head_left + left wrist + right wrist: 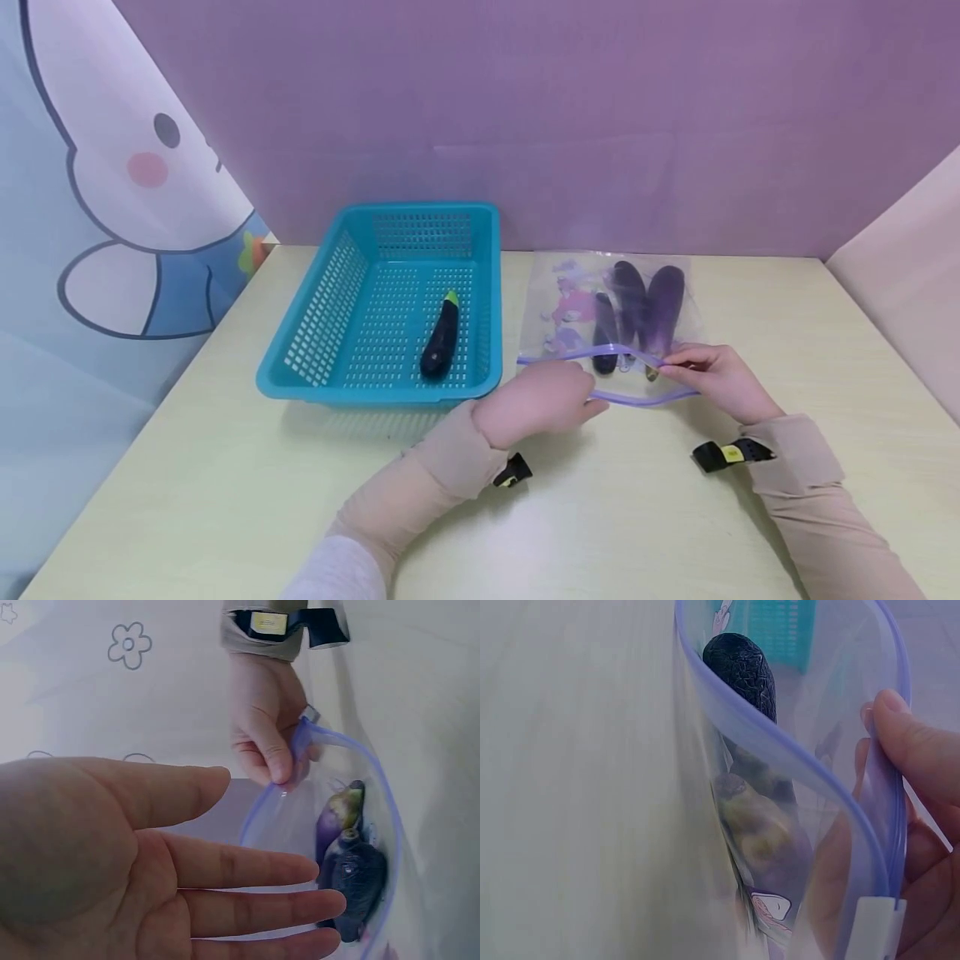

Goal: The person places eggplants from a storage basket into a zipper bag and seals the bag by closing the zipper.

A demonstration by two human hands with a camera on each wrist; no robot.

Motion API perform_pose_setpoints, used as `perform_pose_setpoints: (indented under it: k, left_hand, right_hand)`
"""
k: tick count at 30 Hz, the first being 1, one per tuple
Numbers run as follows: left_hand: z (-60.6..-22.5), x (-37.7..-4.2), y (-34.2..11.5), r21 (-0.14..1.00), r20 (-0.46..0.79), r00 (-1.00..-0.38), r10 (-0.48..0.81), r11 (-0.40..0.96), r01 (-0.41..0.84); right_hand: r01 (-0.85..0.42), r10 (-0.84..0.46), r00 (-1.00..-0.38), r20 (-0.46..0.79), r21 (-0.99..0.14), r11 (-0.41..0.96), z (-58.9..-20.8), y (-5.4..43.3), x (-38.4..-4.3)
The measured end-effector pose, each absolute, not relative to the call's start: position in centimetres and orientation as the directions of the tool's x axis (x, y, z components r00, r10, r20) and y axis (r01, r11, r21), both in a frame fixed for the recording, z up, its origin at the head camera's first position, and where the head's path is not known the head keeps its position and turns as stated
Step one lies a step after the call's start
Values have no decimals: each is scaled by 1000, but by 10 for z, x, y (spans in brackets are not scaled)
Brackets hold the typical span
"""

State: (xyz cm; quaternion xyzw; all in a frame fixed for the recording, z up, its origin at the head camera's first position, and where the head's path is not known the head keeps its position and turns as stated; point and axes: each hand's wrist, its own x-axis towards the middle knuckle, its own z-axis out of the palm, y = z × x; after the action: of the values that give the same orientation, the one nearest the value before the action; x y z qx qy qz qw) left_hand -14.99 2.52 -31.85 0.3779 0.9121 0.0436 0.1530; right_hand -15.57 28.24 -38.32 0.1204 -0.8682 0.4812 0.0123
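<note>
A clear zip bag (542, 304) with a purple zip edge lies on the table, its mouth held apart toward the person. Inside it are three eggplants (665, 300), dark purple, seen through the plastic; their stem ends show in the left wrist view. My right hand (723, 382) pinches the bag's rim at its right corner, beside the white slider (875, 930). My left hand (542, 402) is at the left part of the mouth, palm and straight fingers facing the bag in the left wrist view, holding nothing.
A teal plastic basket (491, 333) stands to the left of the bag, with one eggplant (441, 340) lying in it. A purple backdrop (487, 108) rises along the table's far edge. Patterned cloth (112, 375) hangs at the left.
</note>
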Motion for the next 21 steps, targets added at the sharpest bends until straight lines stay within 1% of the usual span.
perform_pose_setpoints:
  k: [10, 16, 21]
  left_hand:
    - [-294, -144, 12, 218, -155, -685, 712, 701, 679]
    - [-290, -145, 9, 277, -107, -684, 722, 682, 677]
    - [-282, -147, 6, 321, -95, -690, 718, 678, 661]
  right_hand:
    - [-235, -205, -967, 150, -836, 497, -384, 282, -156]
    - [-238, -213, -965, 150, -841, 486, -384, 283, -156]
    - [-236, -207, -966, 152, -845, 480, -385, 283, -155]
